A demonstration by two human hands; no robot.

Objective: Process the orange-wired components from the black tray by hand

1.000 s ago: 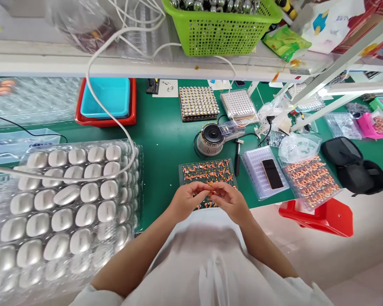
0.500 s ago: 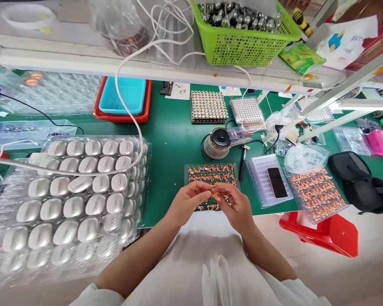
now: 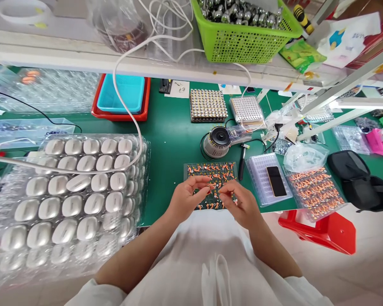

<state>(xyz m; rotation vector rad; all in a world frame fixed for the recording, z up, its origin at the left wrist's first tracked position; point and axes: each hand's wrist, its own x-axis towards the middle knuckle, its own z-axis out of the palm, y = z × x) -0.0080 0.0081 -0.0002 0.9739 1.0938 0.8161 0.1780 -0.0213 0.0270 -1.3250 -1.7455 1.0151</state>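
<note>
Over a dark tray (image 3: pixel 185 171) of small orange parts with wires, both hands are close together. My left hand (image 3: pixel 187 199) pinches a small orange part (image 3: pixel 212 186) between thumb and fingertips; its exact kind is too small to tell. A short gap to the right, my right hand (image 3: pixel 241 205) has thumb and index finger pressed together, and whatever lies between them is too small to make out. Rows of orange parts (image 3: pixel 212 168) show in the tray beyond the fingers. The tray's near side is partly hidden by my hands.
Behind the tray stands a round grey device with a black top (image 3: pixel 217 142). A hammer (image 3: pixel 242 163), a phone (image 3: pixel 277 181) on clear trays and another orange-part tray (image 3: pixel 317 191) lie right. Silver mouse-shaped shells (image 3: pixel 65 231) fill stacked trays left. A shelf (image 3: pixel 83 61) runs above.
My hands have moved apart from where they met on the orange part. My right hand has shifted slightly right, while the left keeps its pinch in nearly the same place.
</note>
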